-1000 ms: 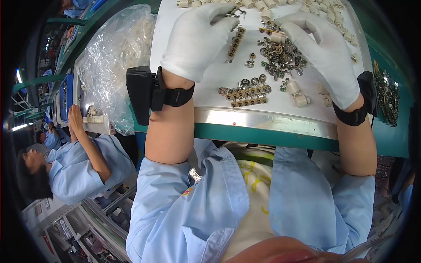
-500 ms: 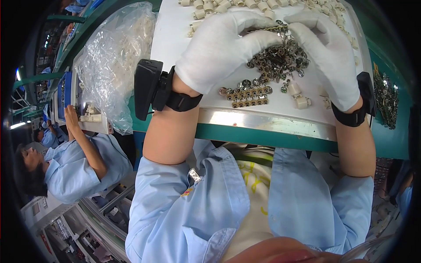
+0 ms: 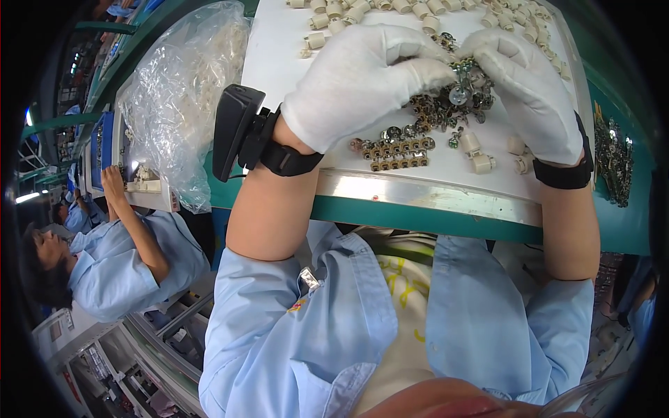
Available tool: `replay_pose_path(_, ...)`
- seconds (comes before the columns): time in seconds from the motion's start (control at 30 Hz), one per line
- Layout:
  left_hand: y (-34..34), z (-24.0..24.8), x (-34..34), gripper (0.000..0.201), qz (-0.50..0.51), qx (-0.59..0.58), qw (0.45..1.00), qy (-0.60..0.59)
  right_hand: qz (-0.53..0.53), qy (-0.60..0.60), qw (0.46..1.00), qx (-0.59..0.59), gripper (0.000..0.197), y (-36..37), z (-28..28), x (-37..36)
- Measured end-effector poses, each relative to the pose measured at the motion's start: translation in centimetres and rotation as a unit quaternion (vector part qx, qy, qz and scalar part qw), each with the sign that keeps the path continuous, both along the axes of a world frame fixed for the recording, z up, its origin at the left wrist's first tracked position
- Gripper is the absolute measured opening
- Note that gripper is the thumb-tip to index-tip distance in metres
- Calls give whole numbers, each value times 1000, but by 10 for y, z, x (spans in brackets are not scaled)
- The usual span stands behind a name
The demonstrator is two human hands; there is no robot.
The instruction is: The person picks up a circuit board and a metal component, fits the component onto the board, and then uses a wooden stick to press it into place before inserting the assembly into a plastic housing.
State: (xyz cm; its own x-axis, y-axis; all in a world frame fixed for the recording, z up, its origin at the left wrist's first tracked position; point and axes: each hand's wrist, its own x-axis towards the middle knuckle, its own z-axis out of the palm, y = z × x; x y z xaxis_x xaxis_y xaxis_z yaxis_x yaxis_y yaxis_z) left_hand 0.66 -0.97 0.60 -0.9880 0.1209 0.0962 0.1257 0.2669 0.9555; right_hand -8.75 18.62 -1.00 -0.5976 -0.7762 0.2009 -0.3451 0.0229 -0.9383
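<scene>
Both of my hands wear white gloves and meet fingertip to fingertip over a heap of small metal parts [image 3: 446, 115] on the white work board. My left hand [image 3: 362, 87] is closed in a pinch, thumb and forefinger curved toward the heap; what lies at its tips is partly hidden. My right hand [image 3: 529, 94] pinches a small brass-and-silver metal fitting [image 3: 463, 64] close to the left thumb. Just below it a shiny round disc [image 3: 459, 95] shows. Short rows of brass-coloured parts [image 3: 401, 153] lie nearer me, beside several cream cylindrical sockets [image 3: 481, 163].
More cream sockets [image 3: 421, 10] spread along the board's far side. A clear plastic bag [image 3: 178, 104] bulges at the left. Long metal pieces [image 3: 613, 160] lie on the green surface at right. The board has a metal front edge [image 3: 425, 197]. A co-worker [image 3: 139, 258] sits at left.
The brass-coloured strip that showed between my left fingers no longer shows there. My right hand has turned and its fingers have closed in; a shiny disc now shows below the fingertips.
</scene>
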Motion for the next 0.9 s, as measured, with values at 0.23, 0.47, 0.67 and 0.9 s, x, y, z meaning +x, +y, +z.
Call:
replay_pose_path(0.23,6,4,3,20,30,-78,995,56,-2,90,996,14,24,0,8,3)
replay_pose_path(0.47,0,-3,-1,22,38,109,992,-43,-16,-79,996,-28,25,-6,12,14)
replay_pose_path(0.67,13,11,0,20,84,35,993,-73,-96,-48,994,-10,24,-9,5,14)
replay_pose_path(0.9,12,-7,-3,16,64,-131,969,200,-113,-63,991,-23,22,-11,3,23)
